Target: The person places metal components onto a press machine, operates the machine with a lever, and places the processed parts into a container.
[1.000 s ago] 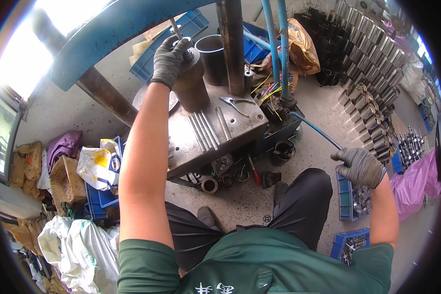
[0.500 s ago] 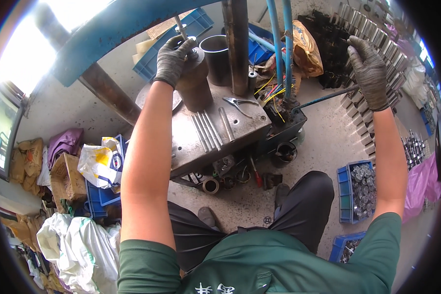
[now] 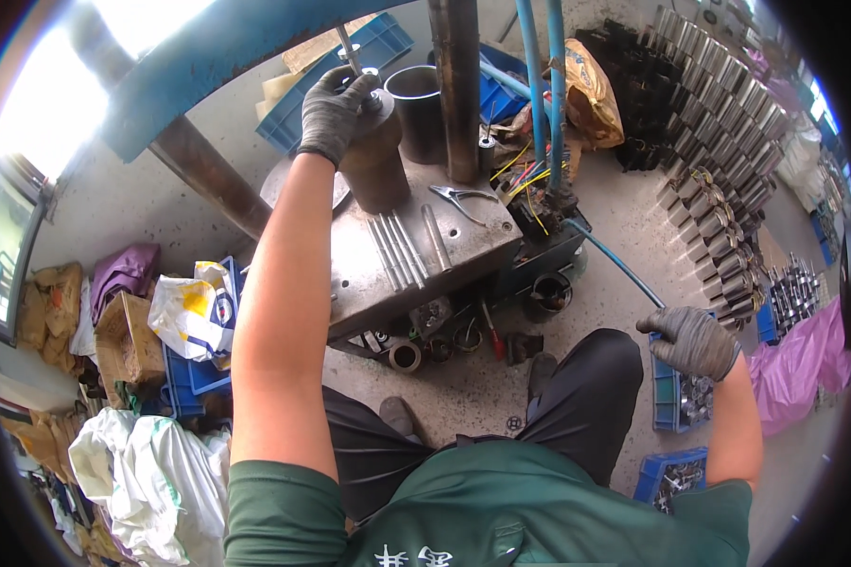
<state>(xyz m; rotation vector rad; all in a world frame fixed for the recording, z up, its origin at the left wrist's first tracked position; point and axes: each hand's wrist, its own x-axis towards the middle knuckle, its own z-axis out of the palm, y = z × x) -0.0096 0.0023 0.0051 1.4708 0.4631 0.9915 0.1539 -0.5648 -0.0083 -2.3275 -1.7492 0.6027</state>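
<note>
My left hand (image 3: pixel 332 115), in a grey glove, is closed at the lower end of a slim metal rod (image 3: pixel 349 49). It sits over the top of a thick dark metal cylinder (image 3: pixel 374 175) standing on a steel press table (image 3: pixel 350 307). Its fingertips partly hide the rod's foot. At the right, my gloved right hand (image 3: pixel 695 342) is closed at the outer end of a long blue lever (image 3: pixel 619 266), which slopes down toward me. Several bright metal rods (image 3: pixel 397 253) and a pair of pliers (image 3: pixel 461 200) lie in front of the cylinder.
A blue press beam (image 3: pixel 208 71) crosses overhead. A dark open tube (image 3: pixel 416 118) and a steel column (image 3: pixel 454 94) stand behind the cylinder. Stacked metal sleeves (image 3: pixel 728 104) fill the right side. Blue bins (image 3: pixel 667 392) of small parts stand on the floor near my right leg.
My right hand has come down and toward me, and the lever has swung down with it. My left hand stays at the rod above the cylinder.
</note>
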